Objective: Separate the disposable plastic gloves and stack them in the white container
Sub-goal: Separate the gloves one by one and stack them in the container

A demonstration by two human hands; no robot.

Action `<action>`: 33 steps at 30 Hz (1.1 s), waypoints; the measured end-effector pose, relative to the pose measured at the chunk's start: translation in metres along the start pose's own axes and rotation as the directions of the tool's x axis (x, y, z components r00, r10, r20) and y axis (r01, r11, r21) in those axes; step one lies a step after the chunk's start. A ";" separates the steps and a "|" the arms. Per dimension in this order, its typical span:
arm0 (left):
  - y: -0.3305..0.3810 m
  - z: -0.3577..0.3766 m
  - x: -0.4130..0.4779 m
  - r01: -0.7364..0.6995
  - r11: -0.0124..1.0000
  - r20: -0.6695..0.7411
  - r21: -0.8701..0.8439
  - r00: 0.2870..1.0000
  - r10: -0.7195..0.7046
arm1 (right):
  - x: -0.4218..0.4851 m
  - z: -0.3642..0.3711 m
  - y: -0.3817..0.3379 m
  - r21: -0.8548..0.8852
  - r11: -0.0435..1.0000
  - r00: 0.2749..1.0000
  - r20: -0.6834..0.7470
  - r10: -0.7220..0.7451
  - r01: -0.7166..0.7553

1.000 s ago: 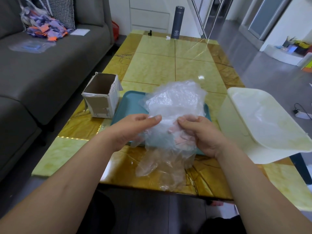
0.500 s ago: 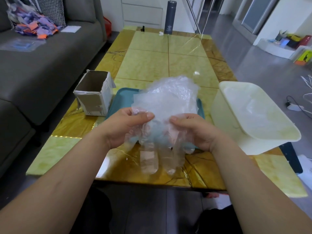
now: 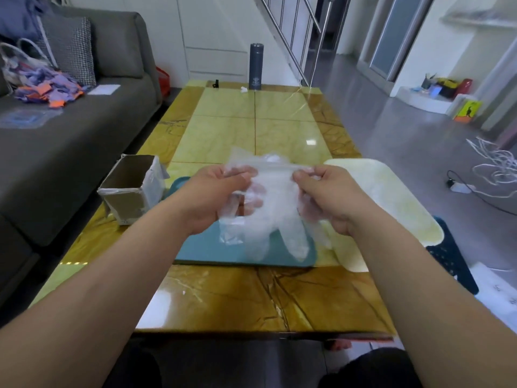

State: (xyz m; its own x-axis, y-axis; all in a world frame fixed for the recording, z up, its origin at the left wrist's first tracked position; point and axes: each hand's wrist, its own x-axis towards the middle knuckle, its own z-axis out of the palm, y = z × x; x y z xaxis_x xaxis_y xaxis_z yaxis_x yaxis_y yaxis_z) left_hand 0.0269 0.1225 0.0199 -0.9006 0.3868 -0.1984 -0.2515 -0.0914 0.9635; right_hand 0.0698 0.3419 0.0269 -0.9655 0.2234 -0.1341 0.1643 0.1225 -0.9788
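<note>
Clear disposable plastic gloves hang in a bunch between my hands, cuff edge up and fingers pointing down over the teal tray. My left hand pinches the bunch's upper left corner. My right hand pinches the upper right corner, and the cuff is stretched taut between them. The white container stands just right of my right hand, at the table's right edge. How many gloves are in the bunch cannot be made out.
An open cardboard box stands left of the tray on the yellow marble table. A dark flask is at the far end. A grey sofa runs along the left; cables lie on the floor at right.
Both hands have lifted the gloves higher and moved apart, stretching the cuff edge flat. The crumpled bunch now hangs down straighter over the tray.
</note>
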 end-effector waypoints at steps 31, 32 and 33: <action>-0.016 0.168 0.083 0.136 0.672 -0.044 0.728 0.987 -0.151 | 0.021 -0.130 -0.005 -0.854 0.519 0.997 -0.052 -0.054 -0.016; -0.018 0.165 0.083 0.146 0.671 -0.059 0.727 0.987 -0.152 | 0.022 -0.126 0.001 -0.847 0.529 0.997 -0.016 0.073 -0.052; -0.018 0.161 0.080 0.151 0.672 -0.066 0.725 0.986 -0.150 | 0.022 -0.122 0.008 -0.848 0.520 0.983 0.001 0.185 -0.097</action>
State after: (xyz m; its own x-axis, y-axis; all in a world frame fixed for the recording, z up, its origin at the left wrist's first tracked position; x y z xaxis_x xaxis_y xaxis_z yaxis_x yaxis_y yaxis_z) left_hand 0.0161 0.3028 0.0158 -0.8740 0.3347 -0.3523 -0.0480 0.6621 0.7479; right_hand 0.0741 0.4657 0.0354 -0.9187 0.2409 -0.3129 0.3504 0.8626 -0.3648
